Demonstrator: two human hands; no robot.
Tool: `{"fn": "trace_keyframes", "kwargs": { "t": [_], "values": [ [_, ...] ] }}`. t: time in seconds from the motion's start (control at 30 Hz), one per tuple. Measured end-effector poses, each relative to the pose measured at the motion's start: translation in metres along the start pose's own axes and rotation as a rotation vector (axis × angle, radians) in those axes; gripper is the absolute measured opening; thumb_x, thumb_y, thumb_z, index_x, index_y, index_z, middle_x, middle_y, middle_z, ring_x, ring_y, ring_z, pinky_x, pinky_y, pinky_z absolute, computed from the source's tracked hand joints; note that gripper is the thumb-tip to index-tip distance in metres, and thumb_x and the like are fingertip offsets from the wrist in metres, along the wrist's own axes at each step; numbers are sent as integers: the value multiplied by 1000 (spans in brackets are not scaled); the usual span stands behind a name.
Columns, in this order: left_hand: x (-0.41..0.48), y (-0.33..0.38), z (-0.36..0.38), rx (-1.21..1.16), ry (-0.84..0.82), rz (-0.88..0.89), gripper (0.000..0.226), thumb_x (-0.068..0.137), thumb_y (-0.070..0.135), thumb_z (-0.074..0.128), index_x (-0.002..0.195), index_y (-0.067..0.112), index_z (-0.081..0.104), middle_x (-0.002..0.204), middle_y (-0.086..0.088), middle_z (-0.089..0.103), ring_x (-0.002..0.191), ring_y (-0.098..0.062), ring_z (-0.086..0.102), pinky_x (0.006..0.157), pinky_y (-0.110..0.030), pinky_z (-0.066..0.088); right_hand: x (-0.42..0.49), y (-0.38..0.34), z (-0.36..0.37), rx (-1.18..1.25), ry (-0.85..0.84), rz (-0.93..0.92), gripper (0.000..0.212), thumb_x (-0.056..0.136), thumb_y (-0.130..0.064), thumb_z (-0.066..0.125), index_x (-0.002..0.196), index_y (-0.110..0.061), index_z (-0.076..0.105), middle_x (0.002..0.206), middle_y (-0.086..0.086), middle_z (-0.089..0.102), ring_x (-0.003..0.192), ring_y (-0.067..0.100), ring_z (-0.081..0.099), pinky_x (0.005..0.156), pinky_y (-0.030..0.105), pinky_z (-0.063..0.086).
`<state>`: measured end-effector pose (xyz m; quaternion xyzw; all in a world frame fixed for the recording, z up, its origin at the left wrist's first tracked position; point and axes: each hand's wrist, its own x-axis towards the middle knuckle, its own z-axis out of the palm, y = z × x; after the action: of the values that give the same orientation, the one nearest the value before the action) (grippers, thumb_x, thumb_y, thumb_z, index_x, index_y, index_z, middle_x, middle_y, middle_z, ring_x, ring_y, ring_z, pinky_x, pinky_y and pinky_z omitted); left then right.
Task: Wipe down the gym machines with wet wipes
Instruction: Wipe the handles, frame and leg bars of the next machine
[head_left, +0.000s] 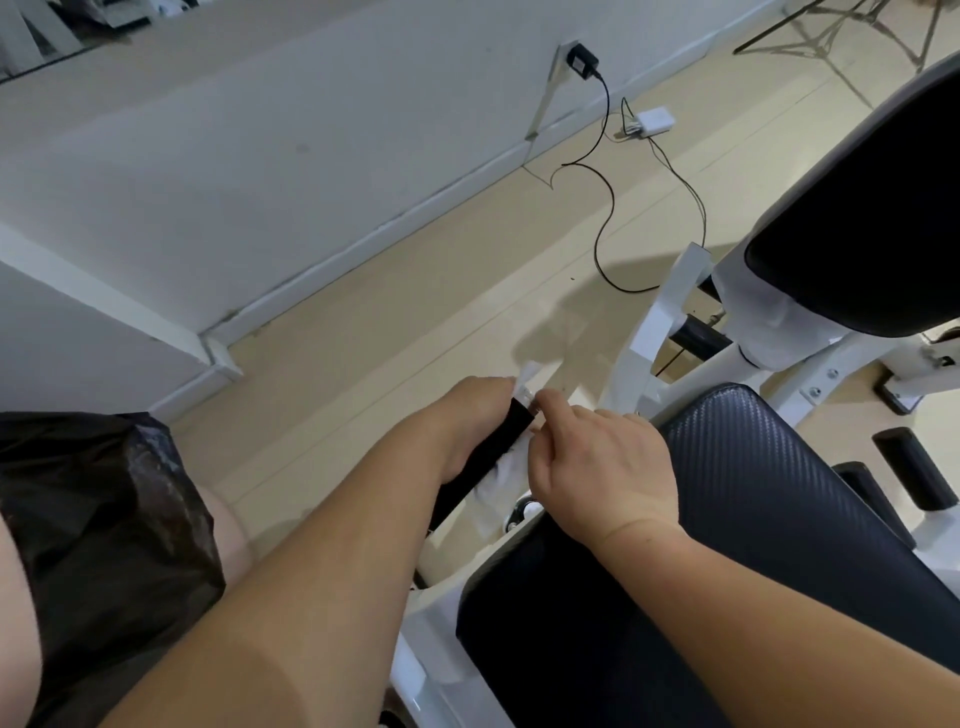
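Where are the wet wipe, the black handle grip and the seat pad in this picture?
wet wipe (493, 486): head view, on the crumpled white part under the right hand.
black handle grip (488, 457): head view, on its bare middle.
seat pad (753, 467): head view, on its textured top.

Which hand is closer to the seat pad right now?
Right. The right hand is beside the seat pad's left edge, holding a wipe against the black handle. The left hand is farther out, beyond that handle.

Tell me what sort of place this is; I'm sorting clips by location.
Probably a small gym or home workout room: a white-framed machine with a black padded seat and backrest, foam roller pads, and a bare floor.
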<state>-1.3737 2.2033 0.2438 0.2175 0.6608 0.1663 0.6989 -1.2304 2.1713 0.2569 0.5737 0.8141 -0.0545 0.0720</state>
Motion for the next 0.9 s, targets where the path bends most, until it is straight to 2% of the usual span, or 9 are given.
{"fn": "trace_keyframes", "kwargs": {
  "t": [0.1, 0.17, 0.3, 0.43, 0.53, 0.6, 0.73, 0.8, 0.9],
  "values": [
    [-4, -12, 5, 231, 204, 104, 50, 106, 45, 36, 111, 10, 71, 94, -6, 73, 87, -27, 69, 82, -38, 52, 1, 0, -2, 6, -12, -1, 39, 90, -39, 22, 108, -27, 55, 58, -9, 41, 56, 25, 40, 59, 37, 27],
    [-24, -30, 14, 461, 419, 245, 59, 109, 50, 23, 102, 10, 65, 92, -6, 66, 98, -32, 65, 80, -38, 47, 2, 1, -3, 7, -4, 4, 41, 88, -38, 22, 110, -27, 55, 59, -9, 41, 55, 24, 39, 58, 36, 26],
    [-76, -64, 17, 575, 568, 315, 53, 110, 46, 24, 93, 14, 63, 72, 5, 55, 81, -26, 61, 70, -34, 39, 1, 1, -4, -6, -53, -6, 43, 91, -38, 23, 122, -29, 52, 63, -9, 51, 58, 21, 47, 60, 37, 33],
    [-102, -54, -17, 512, 610, 404, 63, 105, 54, 26, 58, 15, 43, 53, -2, 51, 57, -25, 54, 54, -35, 33, -1, 0, -5, 1, -36, -4, 47, 93, -37, 22, 124, -27, 55, 59, -9, 48, 53, 20, 44, 59, 36, 31],
    [-82, -47, -47, 524, 791, 484, 66, 105, 54, 36, 58, 8, 46, 52, -4, 49, 53, -21, 49, 50, -33, 28, 0, 0, -3, 2, -33, -4, 43, 96, -37, 27, 125, -27, 56, 60, -9, 50, 54, 21, 46, 59, 36, 31],
    [-58, -55, -44, 483, 725, 393, 67, 103, 58, 39, 67, 4, 54, 62, -8, 56, 63, -27, 56, 56, -34, 39, -1, 1, -4, 13, -30, 1, 40, 96, -37, 28, 124, -27, 55, 59, -8, 50, 53, 21, 46, 57, 36, 34],
    [-20, -74, -27, 166, 228, -80, 60, 104, 60, 34, 91, 13, 69, 90, -9, 70, 81, -26, 65, 72, -33, 47, 1, 0, -2, 27, -26, 1, 33, 97, -37, 33, 121, -27, 53, 62, -7, 54, 56, 21, 51, 56, 35, 34],
    [-19, -73, -26, 139, 192, -92, 59, 105, 57, 33, 84, 12, 66, 83, -8, 66, 74, -25, 61, 67, -32, 43, 1, 0, -2, 14, -19, 2, 33, 97, -37, 33, 122, -28, 52, 64, -6, 56, 59, 22, 52, 57, 35, 32],
    [-34, -80, -16, 356, 392, 88, 64, 107, 56, 22, 78, 12, 59, 77, -7, 62, 76, -27, 61, 68, -34, 42, 1, 0, -3, 17, -23, -4, 34, 97, -38, 33, 124, -29, 52, 68, -7, 58, 61, 22, 53, 59, 36, 34]
  ]
}}
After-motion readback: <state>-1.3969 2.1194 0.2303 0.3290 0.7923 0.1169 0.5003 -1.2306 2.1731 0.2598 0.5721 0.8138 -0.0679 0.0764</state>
